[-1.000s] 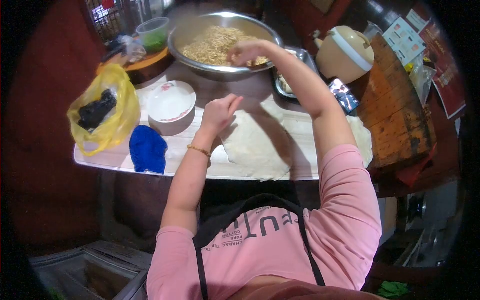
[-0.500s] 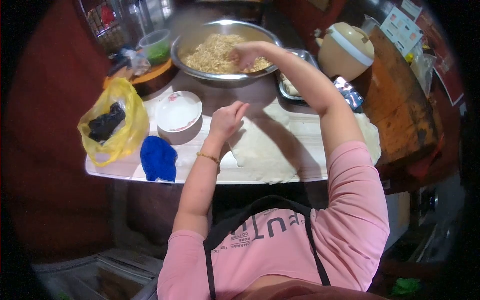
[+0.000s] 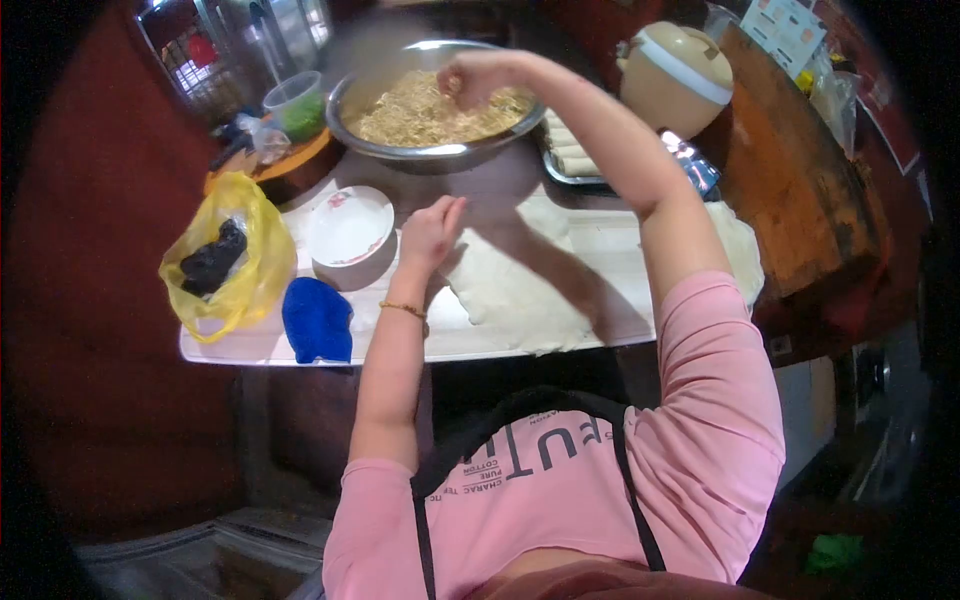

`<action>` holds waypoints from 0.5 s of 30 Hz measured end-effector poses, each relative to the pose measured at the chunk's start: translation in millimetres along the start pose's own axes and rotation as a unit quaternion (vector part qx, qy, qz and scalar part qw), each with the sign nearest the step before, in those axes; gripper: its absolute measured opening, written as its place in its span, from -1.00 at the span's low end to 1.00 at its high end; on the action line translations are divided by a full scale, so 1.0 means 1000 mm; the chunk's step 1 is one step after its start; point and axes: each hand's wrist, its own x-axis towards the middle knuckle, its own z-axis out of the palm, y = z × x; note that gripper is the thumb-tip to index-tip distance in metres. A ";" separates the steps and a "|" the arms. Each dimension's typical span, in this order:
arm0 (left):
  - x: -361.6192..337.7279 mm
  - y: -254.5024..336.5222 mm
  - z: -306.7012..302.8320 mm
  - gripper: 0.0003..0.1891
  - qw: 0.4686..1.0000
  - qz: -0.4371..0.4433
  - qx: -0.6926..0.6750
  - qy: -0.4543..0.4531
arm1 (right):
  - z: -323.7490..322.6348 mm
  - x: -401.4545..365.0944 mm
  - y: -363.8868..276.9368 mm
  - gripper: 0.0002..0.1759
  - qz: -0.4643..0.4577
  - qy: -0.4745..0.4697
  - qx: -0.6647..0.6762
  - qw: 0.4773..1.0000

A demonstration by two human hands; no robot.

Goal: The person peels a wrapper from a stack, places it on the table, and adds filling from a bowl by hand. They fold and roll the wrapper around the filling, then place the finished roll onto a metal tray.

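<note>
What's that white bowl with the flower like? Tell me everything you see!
The white bowl is round, shallow and shiny, maybe china. It has a pinkish flower inside near the far rim and a reddish pattern along the near edge. I see no food in it. It sits upright on the pale tabletop, between the yellow bag and the left hand, which isn't touching it.

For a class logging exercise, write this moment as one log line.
right hand: at shredded food, metal bowl | left hand: curled, beside dough sheet | pale rolls: in tray
</note>
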 end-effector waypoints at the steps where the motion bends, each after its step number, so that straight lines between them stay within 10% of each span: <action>1: 0.001 -0.005 0.000 -0.69 1.000 -0.004 -0.002 -0.005 | -0.002 -0.008 -0.003 -0.56 -0.021 0.029 -0.010 0.999; 15: -0.005 -0.008 -0.008 -0.63 0.967 -0.164 -0.197 0.004 | 0.140 -0.145 -0.027 -0.63 -0.145 -0.055 -0.052 0.987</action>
